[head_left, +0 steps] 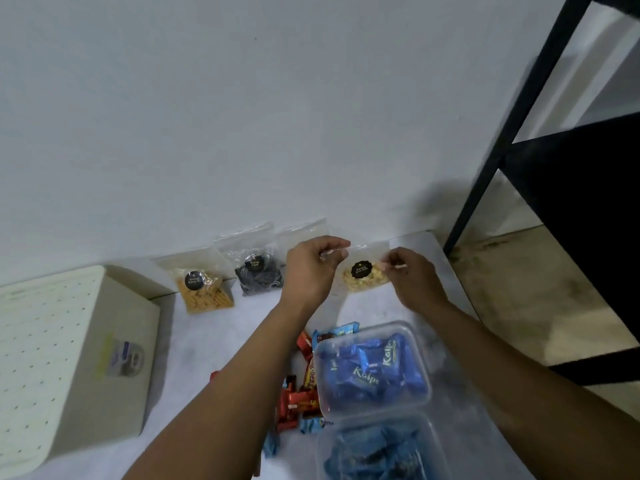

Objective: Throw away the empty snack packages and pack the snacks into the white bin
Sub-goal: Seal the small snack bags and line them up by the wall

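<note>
Right now both hands pinch the top edge of a clear bag of pale snacks point(363, 277) near the far edge of the tabletop point(214, 337): the left hand point(311, 268) has its grip closed on the left corner, the right hand point(414, 277) on the right corner. Beside it, along the far edge, stand a dark snack bag point(258, 275) and an orange snack bag point(202, 292). The white bin point(69, 358) sits at the left edge. Two clear tubs of blue packets point(372, 368) are at the near right.

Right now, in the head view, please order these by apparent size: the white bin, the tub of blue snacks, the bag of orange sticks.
1. white bin, largest, though nearest.
2. tub of blue snacks.
3. bag of orange sticks, smallest, though farthest.
</note>
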